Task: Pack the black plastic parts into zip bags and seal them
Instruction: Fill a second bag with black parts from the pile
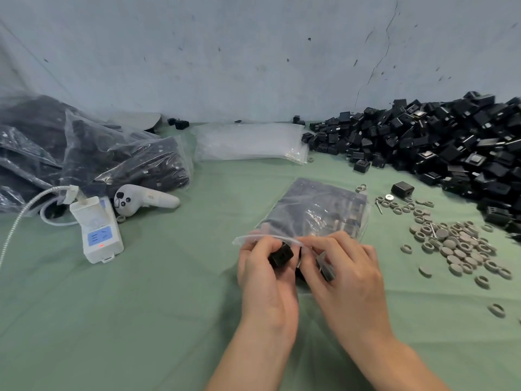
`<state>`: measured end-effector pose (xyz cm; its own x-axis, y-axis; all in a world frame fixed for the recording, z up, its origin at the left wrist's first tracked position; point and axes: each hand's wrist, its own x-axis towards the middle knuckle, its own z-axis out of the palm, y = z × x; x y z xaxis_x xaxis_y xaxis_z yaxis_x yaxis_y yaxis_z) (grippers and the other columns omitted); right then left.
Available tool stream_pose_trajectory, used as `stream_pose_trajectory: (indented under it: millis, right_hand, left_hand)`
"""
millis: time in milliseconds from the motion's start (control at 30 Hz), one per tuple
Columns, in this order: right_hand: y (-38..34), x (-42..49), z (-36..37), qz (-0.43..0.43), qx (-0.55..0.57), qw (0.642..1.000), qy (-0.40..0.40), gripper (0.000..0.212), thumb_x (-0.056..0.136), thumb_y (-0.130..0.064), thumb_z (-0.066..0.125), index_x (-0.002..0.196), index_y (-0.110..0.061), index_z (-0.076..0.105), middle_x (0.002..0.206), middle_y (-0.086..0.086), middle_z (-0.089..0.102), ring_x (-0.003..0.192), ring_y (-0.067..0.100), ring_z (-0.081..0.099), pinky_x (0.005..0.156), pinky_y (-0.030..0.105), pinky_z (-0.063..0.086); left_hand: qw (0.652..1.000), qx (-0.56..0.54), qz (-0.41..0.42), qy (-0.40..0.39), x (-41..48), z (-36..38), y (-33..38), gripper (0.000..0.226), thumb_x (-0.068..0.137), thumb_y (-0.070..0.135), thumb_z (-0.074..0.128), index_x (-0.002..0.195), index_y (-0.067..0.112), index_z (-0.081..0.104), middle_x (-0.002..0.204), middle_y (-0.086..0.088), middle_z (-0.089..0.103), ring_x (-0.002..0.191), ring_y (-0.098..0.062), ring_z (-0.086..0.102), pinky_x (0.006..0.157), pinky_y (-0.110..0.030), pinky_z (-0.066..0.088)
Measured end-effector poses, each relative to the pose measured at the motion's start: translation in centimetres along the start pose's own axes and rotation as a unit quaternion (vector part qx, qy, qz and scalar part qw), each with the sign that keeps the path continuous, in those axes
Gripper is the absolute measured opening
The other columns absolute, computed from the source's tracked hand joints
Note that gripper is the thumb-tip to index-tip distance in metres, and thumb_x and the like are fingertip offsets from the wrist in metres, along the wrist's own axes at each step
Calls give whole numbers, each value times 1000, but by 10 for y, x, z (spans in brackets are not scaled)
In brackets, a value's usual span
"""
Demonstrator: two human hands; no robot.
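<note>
**Both hands at the mouth of a half-filled bag**

My left hand (265, 273) is curled round a black part (281, 255), holding it right at the open mouth of the zip bag (318, 213). My right hand (348, 277) is just beside it, fingers bent, pinching a second black part (326, 268) against the bag's near edge. The two hands almost touch over the opening. The zip strip arches up over my left fingers, not pressed together. Whether my right fingertips also hold the plastic itself, I cannot tell.

The bag lies flat on the green cloth (169, 306), stretching away from me, its far end already packed with dark parts behind the shiny film.

To my right, a scatter of grey rings and discs (456, 246) spreads over the cloth, with a few strays nearer me. To my left stand a white socket box (97, 231) with a blue panel and a small red light, a cable running from its top, and just behind it a white handheld controller (145, 203).

Farther out, one loose black piece (402, 189) sits by the rings. Beyond that, the big heap of black parts (439, 148) fills the right side up to the wall. In the middle lies a stack of empty clear bags (251, 145). On the far left, filled bags (84, 153) are heaped together.
</note>
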<state>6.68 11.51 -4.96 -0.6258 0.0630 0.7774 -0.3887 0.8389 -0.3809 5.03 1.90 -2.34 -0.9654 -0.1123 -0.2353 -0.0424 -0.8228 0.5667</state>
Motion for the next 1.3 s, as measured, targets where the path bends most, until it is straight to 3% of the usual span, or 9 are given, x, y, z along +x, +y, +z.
stream_pose_trajectory:
  millis: [267,333,400,533,700,867,1033,1167,1300]
  right_hand:
    - [4,-1,3,-12,-4,1000,11,16,94,-30,56,96,-23,71,85,-10,62,77,15,60,76,27,35]
    - [5,-1,3,-17,-3,1000,10,16,94,-30,57,96,-23,70,85,-10,62,75,15,59,75,27,35]
    - [7,0,3,-21,-3,1000,11,14,95,-29,57,95,-23,70,85,-11,61,75,15,58,76,26,35]
    - [8,0,2,-22,-2,1000,9,13,95,-29,58,96,-23,70,85,-11,61,76,14,58,76,27,37]
    - [8,-1,0,-25,1,1000,3,12,93,-28,60,99,-24,71,86,-12,62,79,13,60,78,27,38]
    - [7,-1,0,-29,4,1000,2,15,94,-28,58,98,-23,72,84,-11,62,77,14,60,76,29,40]
    - [8,0,-1,-26,6,1000,-1,16,95,-28,57,98,-22,72,84,-10,62,77,14,60,77,28,39]
    - [7,-1,-2,-21,15,1000,-10,17,93,-27,57,100,-22,72,86,-10,63,79,14,60,77,30,40]
    - [8,-2,-3,-22,14,1000,-13,18,93,-26,57,100,-23,73,85,-9,63,79,14,61,77,32,41]
  left_hand:
    - [991,106,71,37,-18,-10,-6,38,85,-9,50,120,5,56,97,-8,67,83,-16,63,74,-24,53]
    - [985,138,87,54,-21,-14,-6,40,83,-5,57,120,12,60,107,-4,72,97,-14,69,86,-30,54]
    - [974,188,103,66,-23,-18,-6,42,73,7,64,114,18,64,104,2,75,99,-13,70,93,-35,52]
    - [966,225,105,67,-24,-16,-4,23,88,0,58,104,15,65,86,0,75,77,-9,71,81,-32,53]
    - [983,177,33,21,-22,-5,2,19,91,-6,48,104,-4,61,86,-10,70,76,-13,66,68,-21,55]
    - [987,154,48,0,-22,-3,7,21,91,-3,45,105,-9,59,81,-7,60,78,-9,57,72,-20,52]
    - [979,193,56,37,-29,-15,3,19,93,-1,54,101,6,70,80,1,75,78,-6,71,65,-20,57]
    - [980,192,-13,-48,-26,-9,7,17,91,1,52,94,-6,68,88,-13,68,83,-14,65,74,-29,57]
    - [981,183,-37,-53,-21,-2,10,27,87,-1,50,73,4,73,79,-14,67,72,-16,63,64,-28,58]
